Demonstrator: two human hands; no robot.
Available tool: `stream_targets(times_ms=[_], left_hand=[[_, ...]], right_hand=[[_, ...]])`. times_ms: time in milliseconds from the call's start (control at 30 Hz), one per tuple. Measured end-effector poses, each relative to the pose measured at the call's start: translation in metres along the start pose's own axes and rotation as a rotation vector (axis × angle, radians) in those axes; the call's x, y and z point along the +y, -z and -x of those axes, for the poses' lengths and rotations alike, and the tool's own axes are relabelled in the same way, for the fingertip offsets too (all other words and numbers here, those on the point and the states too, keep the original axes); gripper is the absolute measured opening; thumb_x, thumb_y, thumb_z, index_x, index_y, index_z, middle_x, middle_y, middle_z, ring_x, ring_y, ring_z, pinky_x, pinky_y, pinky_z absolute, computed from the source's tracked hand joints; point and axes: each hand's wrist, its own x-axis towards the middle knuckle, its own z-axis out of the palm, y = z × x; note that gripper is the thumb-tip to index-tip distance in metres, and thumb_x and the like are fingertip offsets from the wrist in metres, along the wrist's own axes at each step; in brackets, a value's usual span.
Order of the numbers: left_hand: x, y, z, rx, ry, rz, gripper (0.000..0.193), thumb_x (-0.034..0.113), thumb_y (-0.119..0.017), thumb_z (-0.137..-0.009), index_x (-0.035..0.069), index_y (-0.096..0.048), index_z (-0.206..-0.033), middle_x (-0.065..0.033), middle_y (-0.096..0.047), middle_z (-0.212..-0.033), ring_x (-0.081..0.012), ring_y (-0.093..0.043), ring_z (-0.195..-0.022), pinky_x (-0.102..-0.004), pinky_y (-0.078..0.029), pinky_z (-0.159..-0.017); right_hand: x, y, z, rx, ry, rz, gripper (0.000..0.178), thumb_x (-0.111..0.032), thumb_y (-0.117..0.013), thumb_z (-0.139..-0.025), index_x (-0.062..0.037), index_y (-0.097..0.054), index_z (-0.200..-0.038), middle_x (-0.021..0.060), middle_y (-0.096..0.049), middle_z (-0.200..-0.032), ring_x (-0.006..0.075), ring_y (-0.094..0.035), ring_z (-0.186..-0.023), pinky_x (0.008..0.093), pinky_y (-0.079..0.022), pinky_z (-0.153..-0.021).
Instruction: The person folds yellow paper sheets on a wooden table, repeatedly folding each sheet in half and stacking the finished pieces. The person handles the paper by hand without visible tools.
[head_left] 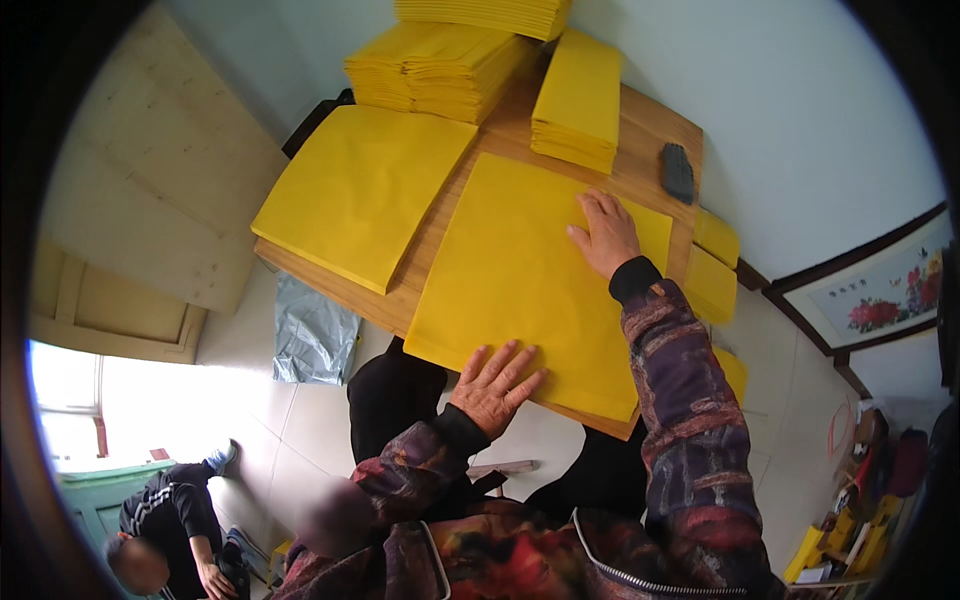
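Note:
A large yellow sheet (530, 270) lies spread flat at the near side of the wooden table (650, 130); I cannot tell whether it is paper or cloth. My left hand (492, 388) rests on its near edge, fingers spread and holding nothing. Farther up, toward the sheet's far right corner, my right hand (606, 236) lies on it with the fingers stretched out. To the left is a neat flat stack of yellow sheets (365, 190). A dark grey oblong block (677, 172) sits near the table's right edge.
Folded yellow bundles (440, 65) are piled at the back, beside a narrow yellow stack (578, 100). More yellow bundles (712, 285) stand beyond the right edge. A grey plastic bag (313, 330) lies on the floor at left. Another person (180, 515) sits at lower left.

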Motion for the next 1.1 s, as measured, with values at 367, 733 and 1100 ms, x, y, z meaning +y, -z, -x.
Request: stream_targets(times_ms=[367,733,1100], left_hand=[[0.008,0.017,0.002,-0.09,-0.003,-0.015,0.074,0.02,-0.075,-0.065,0.024,-0.046,-0.133,-0.0085,-0.031,-0.148,-0.0306,-0.027,-0.137,-0.0518,-0.019,-0.109],[0.012,0.015,0.011,-0.102,-0.044,-0.025,0.077,0.017,-0.077,-0.059,0.023,-0.048,-0.131,-0.0082,-0.042,-0.138,-0.0294,-0.038,-0.128,-0.0486,-0.028,-0.104],[0.013,0.025,0.017,-0.166,-0.003,0.02,0.076,0.024,-0.074,-0.066,0.023,-0.043,-0.135,-0.0079,-0.035,-0.144,-0.0289,-0.031,-0.133,-0.0486,-0.023,-0.108]], right_hand=[[-0.018,0.048,0.164,0.103,-0.111,-0.176,0.031,-0.011,-0.064,-0.077,-0.0033,-0.06,-0.106,0.0127,-0.054,-0.115,0.0323,-0.049,-0.109,0.0399,-0.04,-0.095],[0.012,0.044,0.137,0.016,-0.092,-0.006,0.016,-0.011,-0.059,-0.076,-0.0079,-0.064,-0.091,0.0096,-0.058,-0.097,0.0309,-0.054,-0.097,0.0417,-0.046,-0.081],[-0.032,0.046,0.166,0.059,0.046,-0.133,0.032,-0.014,-0.069,-0.075,-0.0033,-0.059,-0.103,0.0132,-0.055,-0.112,0.0331,-0.051,-0.106,0.0412,-0.041,-0.091]])
